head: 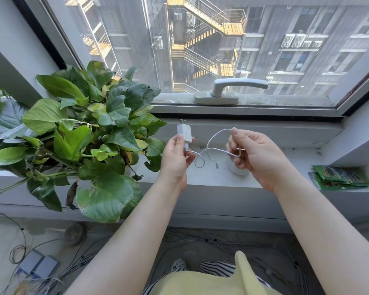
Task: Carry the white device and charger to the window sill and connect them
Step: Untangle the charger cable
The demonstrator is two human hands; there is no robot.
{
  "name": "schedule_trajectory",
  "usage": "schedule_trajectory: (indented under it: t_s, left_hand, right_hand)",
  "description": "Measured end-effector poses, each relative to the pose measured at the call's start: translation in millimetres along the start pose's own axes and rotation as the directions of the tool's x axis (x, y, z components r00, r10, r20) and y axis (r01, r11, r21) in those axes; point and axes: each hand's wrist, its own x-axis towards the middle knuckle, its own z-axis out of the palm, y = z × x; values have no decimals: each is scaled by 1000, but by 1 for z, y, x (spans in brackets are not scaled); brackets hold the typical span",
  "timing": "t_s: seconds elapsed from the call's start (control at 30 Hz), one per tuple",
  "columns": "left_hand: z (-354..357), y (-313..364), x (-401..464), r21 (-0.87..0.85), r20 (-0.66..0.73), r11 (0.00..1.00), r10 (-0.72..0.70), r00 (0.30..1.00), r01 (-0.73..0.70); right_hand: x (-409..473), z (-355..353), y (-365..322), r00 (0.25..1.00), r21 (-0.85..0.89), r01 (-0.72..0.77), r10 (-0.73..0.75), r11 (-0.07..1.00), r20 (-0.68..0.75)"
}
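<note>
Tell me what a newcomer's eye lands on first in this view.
Most likely the two hands at centre, over the window sill: the left hand pinches a white charger, prongs up, and the right hand holds a loop of its white cable. A big leafy plant fills the left side. Behind the glass, yellow-lit stairs climb a grey building.
</note>
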Motion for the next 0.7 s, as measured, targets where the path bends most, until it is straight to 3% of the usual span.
schedule_trajectory:
  t_s: [0.1,0.23,0.33,0.4,0.47,0.57,0.63,0.7]
  left_hand:
    - [3,-2,-2,-3,-29,999,-35,999,35]
    - [5,0,-8,-127,-69,958,-266,962,256]
    - [4,4,-7,-290,74,828,-480,874,480]
    - [5,7,-7,-419,190,741,-493,849,524]
    - [7,9,-6,-477,210,725,-456,865,498]
    - [5,7,-2,-415,132,832,-345,929,368]
    - [1,-2,4,-254,71,937,-229,971,239]
    - [-3,-13,10,-24,42,995,-96,994,97]
  right_hand:
    - [-2,3,1,997,-198,80,-73,977,39]
    - [-3,7,-4,986,-179,157,-143,971,88]
    - [-5,2,-2,979,-93,116,-98,989,179]
    - [-6,-2,4,969,-10,43,-39,999,244]
    - [-6,-6,13,970,-7,-30,31,1000,241]
    - [-4,-11,26,987,-122,-123,134,985,85]
    - [-2,-9,32,993,-282,-121,115,952,-37]
    - [3,-2,38,992,-493,-68,7,867,-124]
